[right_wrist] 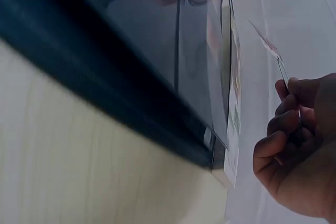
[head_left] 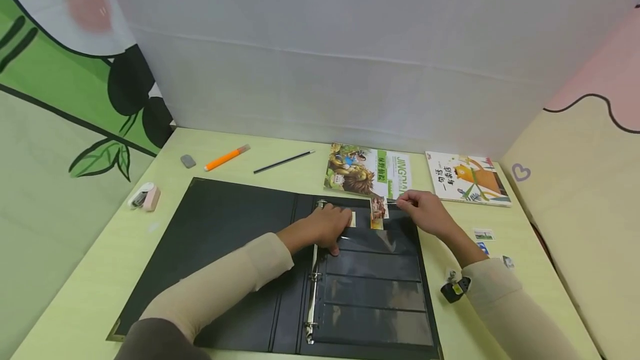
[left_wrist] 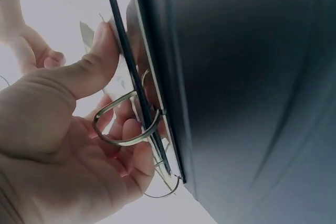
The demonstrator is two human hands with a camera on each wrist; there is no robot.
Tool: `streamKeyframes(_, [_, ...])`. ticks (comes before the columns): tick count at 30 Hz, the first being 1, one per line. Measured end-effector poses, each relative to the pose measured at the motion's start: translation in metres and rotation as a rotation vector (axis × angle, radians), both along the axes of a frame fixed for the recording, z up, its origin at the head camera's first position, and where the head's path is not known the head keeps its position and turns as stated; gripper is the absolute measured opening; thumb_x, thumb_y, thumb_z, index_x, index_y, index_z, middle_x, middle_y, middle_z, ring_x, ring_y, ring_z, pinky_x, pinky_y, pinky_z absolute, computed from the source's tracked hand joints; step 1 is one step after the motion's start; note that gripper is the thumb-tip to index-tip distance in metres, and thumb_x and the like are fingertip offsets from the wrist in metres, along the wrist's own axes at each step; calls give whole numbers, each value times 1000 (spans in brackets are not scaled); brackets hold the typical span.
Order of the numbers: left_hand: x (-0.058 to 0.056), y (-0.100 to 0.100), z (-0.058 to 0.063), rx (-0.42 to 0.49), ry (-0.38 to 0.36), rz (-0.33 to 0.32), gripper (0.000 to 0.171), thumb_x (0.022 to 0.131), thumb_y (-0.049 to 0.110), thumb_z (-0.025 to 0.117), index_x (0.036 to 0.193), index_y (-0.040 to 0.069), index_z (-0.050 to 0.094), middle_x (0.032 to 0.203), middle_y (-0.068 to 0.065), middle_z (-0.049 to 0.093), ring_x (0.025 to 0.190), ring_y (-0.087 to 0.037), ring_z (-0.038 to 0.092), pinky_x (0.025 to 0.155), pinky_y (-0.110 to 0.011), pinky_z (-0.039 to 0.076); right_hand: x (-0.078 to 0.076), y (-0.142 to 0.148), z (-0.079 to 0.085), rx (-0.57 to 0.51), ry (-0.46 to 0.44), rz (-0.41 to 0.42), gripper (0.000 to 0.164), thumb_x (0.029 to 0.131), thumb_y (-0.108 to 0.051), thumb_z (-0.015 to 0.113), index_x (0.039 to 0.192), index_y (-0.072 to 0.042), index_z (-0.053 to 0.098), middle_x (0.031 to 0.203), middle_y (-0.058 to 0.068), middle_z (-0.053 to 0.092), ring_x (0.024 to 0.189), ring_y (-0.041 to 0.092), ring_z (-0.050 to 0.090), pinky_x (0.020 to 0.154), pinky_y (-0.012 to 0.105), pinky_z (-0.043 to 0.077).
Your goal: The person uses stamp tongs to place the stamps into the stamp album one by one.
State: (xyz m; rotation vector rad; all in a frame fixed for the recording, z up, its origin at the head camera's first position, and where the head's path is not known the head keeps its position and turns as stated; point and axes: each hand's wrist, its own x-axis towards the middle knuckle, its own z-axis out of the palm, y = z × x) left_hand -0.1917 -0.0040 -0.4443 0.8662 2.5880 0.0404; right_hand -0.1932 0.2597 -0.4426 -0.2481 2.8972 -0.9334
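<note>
A black ring-bound stamp album [head_left: 240, 226] lies spread on the table, its dark page of clear pocket strips [head_left: 375, 293] on the right side. My left hand [head_left: 327, 225] rests on the page's upper left, thumb and bent fingers against it near the metal rings [left_wrist: 126, 140]. A small pale stamp [head_left: 353, 219] shows beside its fingertips. In my right hand [head_left: 430, 213] are thin metal tweezers [right_wrist: 283, 72], pinched between thumb and fingers. A colourful stamp [head_left: 379, 208] is at their tip, over the top pocket row, overlapping another yellowish stamp [head_left: 376, 223].
Behind the album lie a picture book [head_left: 367, 171], a second book [head_left: 467, 178], a black pencil [head_left: 284, 161], an orange marker [head_left: 226, 158] and a grey eraser [head_left: 188, 161]. A small white-and-pink object [head_left: 145, 197] sits left. Several loose stamps [head_left: 483, 234] lie right of the album.
</note>
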Motion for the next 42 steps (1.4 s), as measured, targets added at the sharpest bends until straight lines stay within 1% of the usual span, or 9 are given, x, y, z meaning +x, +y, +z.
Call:
streamKeyframes(7, [12, -5, -4, 34, 129, -48, 51, 72, 42, 82, 108, 23, 50, 110, 2, 55, 98, -17, 46, 86, -36, 42, -1, -33, -6, 21, 25, 56, 21, 96, -27, 57, 100, -12, 71, 86, 6, 69, 62, 14, 50, 60, 30, 39])
streamKeyframes(10, [17, -6, -5, 56, 187, -69, 50, 75, 43, 80, 110, 23, 51, 115, 1, 55, 101, -18, 48, 89, -37, 43, 1, -42, -10, 22, 30, 107, 21, 97, -27, 56, 99, -13, 71, 83, 3, 69, 60, 12, 51, 58, 30, 40])
streamKeyframes(13, [19, -7, -6, 58, 234, -82, 56, 76, 46, 78, 118, 20, 52, 118, -1, 55, 106, -19, 50, 93, -38, 45, 2, -47, -12, 28, 19, 165, 19, 96, -27, 57, 98, -14, 72, 83, 1, 68, 61, 10, 53, 60, 29, 42])
streamKeyframes(18, [20, -10, -8, 62, 253, -84, 58, 76, 47, 78, 119, 20, 52, 117, -1, 55, 106, -19, 50, 94, -37, 44, 4, -48, -12, 64, -16, 281, 13, 95, -24, 60, 95, -18, 72, 89, -3, 70, 68, 7, 56, 64, 28, 45])
streamKeyframes(24, [19, -13, -7, 58, 244, -74, 63, 75, 47, 78, 124, 18, 50, 122, -2, 55, 107, -20, 50, 95, -38, 44, -2, -45, -8, 129, -20, 409, 15, 96, -23, 58, 93, -18, 72, 84, -6, 68, 64, 4, 52, 64, 26, 43])
streamKeyframes(28, [19, -14, -6, 59, 250, -76, 60, 76, 47, 77, 122, 19, 50, 120, -2, 55, 106, -19, 51, 94, -37, 45, -9, -43, -4, 156, -45, 479, 16, 96, -21, 57, 91, -18, 71, 79, -7, 64, 60, 6, 49, 63, 26, 40])
streamKeyframes(33, [20, -15, -5, 72, 256, -86, 55, 76, 46, 78, 117, 20, 51, 117, -1, 56, 104, -18, 51, 92, -36, 45, -15, -43, -1, 162, -118, 471, 17, 97, -22, 55, 94, -16, 71, 80, -6, 65, 61, 8, 49, 61, 27, 40])
streamKeyframes(36, [20, -15, -4, 61, 255, -86, 60, 76, 47, 77, 122, 19, 51, 120, -2, 55, 107, -19, 51, 94, -37, 45, -18, -46, -1, 137, -155, 443, 19, 98, -22, 54, 95, -14, 71, 79, -3, 66, 60, 10, 51, 60, 29, 41])
streamKeyframes(42, [20, -15, -5, 46, 238, -76, 66, 77, 47, 77, 128, 17, 49, 123, -3, 55, 111, -20, 50, 96, -38, 44, -28, -51, -6, 141, -136, 406, 22, 98, -24, 53, 97, -12, 71, 74, -2, 65, 58, 11, 52, 58, 29, 42])
